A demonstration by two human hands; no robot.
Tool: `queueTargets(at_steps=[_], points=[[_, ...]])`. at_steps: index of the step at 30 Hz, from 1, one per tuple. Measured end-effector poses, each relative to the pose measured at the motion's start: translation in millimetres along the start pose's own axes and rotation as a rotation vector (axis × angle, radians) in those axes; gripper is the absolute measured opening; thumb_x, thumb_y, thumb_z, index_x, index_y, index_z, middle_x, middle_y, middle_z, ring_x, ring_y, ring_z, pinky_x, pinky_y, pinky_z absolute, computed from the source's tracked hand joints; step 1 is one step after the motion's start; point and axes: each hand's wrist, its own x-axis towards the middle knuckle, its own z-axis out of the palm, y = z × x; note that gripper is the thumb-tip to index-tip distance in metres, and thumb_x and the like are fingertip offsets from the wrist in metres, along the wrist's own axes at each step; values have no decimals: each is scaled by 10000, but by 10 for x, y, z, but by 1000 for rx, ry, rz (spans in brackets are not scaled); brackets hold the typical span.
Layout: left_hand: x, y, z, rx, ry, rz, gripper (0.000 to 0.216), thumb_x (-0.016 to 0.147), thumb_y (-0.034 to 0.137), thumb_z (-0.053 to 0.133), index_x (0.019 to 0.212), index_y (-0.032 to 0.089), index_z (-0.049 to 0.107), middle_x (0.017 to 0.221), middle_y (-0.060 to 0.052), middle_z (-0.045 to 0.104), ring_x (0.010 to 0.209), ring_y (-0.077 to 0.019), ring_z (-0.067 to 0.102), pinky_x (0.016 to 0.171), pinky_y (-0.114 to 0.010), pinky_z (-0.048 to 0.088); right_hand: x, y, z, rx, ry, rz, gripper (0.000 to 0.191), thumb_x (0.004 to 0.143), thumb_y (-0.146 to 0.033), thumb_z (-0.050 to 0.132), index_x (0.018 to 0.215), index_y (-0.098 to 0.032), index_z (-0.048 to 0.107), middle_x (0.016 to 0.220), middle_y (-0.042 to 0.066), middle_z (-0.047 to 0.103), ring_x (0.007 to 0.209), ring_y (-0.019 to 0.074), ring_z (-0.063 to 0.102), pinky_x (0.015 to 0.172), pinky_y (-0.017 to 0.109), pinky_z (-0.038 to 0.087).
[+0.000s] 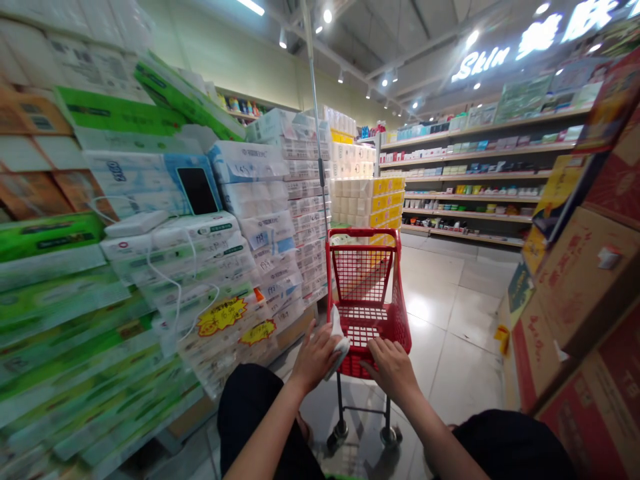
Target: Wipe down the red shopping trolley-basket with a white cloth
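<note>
A small red shopping cart [367,287] with a mesh basket stands on the tiled floor right in front of me. My left hand [315,357] is closed on a crumpled white cloth [339,339] pressed against the cart's near left rim. My right hand [393,367] rests on the cart's near rim with its fingers curled over the edge. My knees in dark trousers show at the bottom of the view.
Tall stacks of tissue packs [200,267] with yellow price tags fill the left side. A phone [199,190] and a white power bank [137,223] with a cable lie on them. Cardboard boxes [580,287] crowd the right. Shelves [465,180] line the far wall.
</note>
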Motion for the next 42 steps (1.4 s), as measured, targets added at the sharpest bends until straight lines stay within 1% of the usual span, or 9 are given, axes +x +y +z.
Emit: queueTargets(at_steps=[5,8,11,22,25,29,36,39,42], points=[[15,9,5,-48,-14,-52,241,987,328,431,1176,266,568,1320,-31,577,1378,-207,391,1218,-527,130,31,216,-186,97,-29,-58,399,831,-348,683,1183,-225,542,1089,48,658,1029,217,575,943,370,382],[49,46,1,-58,0,-93,226,992,297,410,1144,268,575,1288,-28,597,1382,-208,390,1215,-548,129,36,424,-274,96,-12,-35,301,810,-405,700,1033,-239,585,1047,33,666,1112,239,549,1100,447,278],[89,131,10,-44,25,-123,222,992,274,396,1112,256,582,1258,-39,612,1377,-209,399,1211,-550,155,6,567,-258,67,-5,-17,164,832,-361,672,857,-240,563,932,18,662,1065,227,564,1105,449,290],[491,1044,530,15,101,-117,253,976,283,425,1129,168,591,1240,-110,620,1334,-234,450,1173,-508,298,3,349,-104,28,102,43,106,797,-130,577,836,-227,563,882,40,637,1045,223,550,1111,401,308],[451,977,501,-1,78,-71,260,967,299,450,1154,177,584,1259,-98,608,1333,-226,449,1182,-482,290,8,281,-72,57,120,50,126,782,-113,565,833,-228,568,882,36,638,1036,217,550,1116,397,296],[214,604,322,-6,45,-3,305,960,321,478,1238,222,556,1282,-68,598,1361,-211,417,1197,-453,263,12,198,-34,91,117,24,90,806,-236,636,813,-238,546,859,14,628,999,213,554,1123,416,280],[-159,13,-27,68,69,-131,333,981,266,417,1287,253,547,1347,-66,570,1386,-225,388,1184,-495,263,34,69,-22,100,123,-4,154,831,-332,652,836,-242,526,854,10,612,969,218,551,1124,448,272],[-132,90,-28,60,107,-215,297,981,267,413,1229,230,573,1335,-83,573,1361,-235,417,1174,-511,280,47,26,-13,91,130,14,157,826,-332,653,837,-242,524,850,8,612,963,218,548,1124,444,270],[14,405,93,34,142,-250,264,978,264,406,1155,202,592,1263,-96,605,1321,-240,456,1171,-526,284,63,-11,19,63,129,32,129,815,-300,646,829,-242,532,845,10,617,960,219,546,1123,438,265]])
